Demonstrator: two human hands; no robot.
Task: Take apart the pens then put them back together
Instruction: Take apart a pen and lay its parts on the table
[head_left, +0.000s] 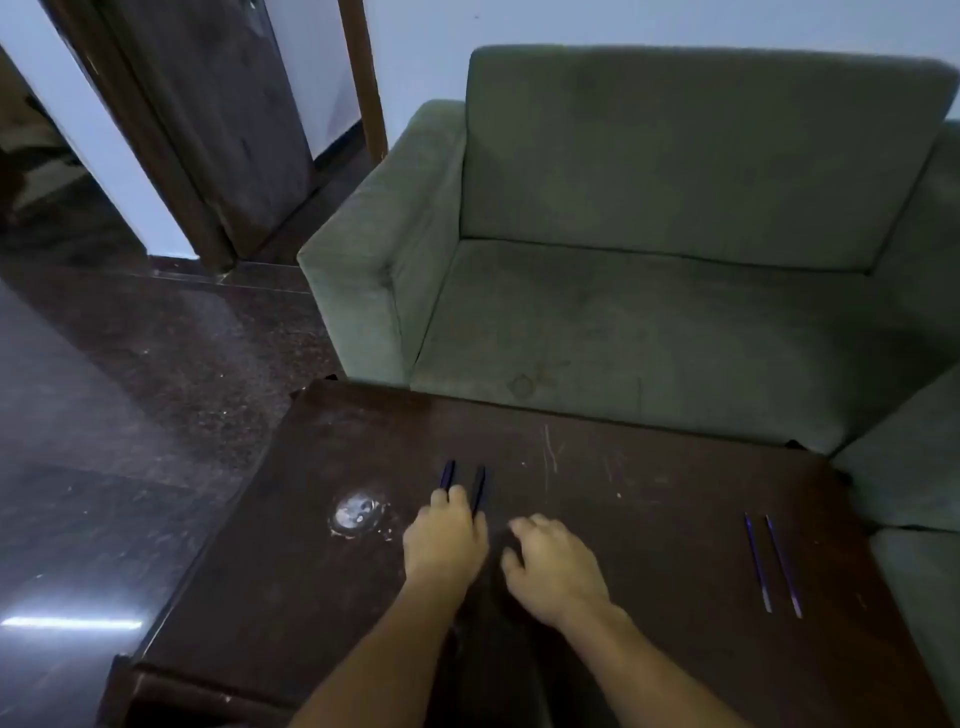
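A: What surrounds the work area?

B: A dark brown wooden table (649, 519) fills the near part of the view, its top scratched and dusty. A whitish round smear (358, 512) sits on it toward the left. Beyond the far edge stands a grey-green sofa (649, 218), with another cushion section (914, 493) at the right. To the left is a dark polished floor (130, 389), and at the far left a dark wooden door (208, 114).

A: Does anything block the pens?

B: Only the person's own hands. The left hand (445, 540) covers the near ends of 2 dark blue pen barrels (478, 486) lying side by side near the table's middle.

A: And the hands themselves?

B: The left hand lies palm down with its fingers on the barrels; I cannot tell whether it grips them or just rests there. The right hand (556, 564) is just right of it, fingers loosely curled and spread on the table, holding nothing that shows.

A: Any other pen parts?

B: 2 thin refills (771, 564) lie well apart to the right, nearly parallel, running near to far. They look blue-violet with paler near ends.

A: How do the barrels look?

B: Short, dark, glossy blue, angled slightly to the right, close together but not touching.
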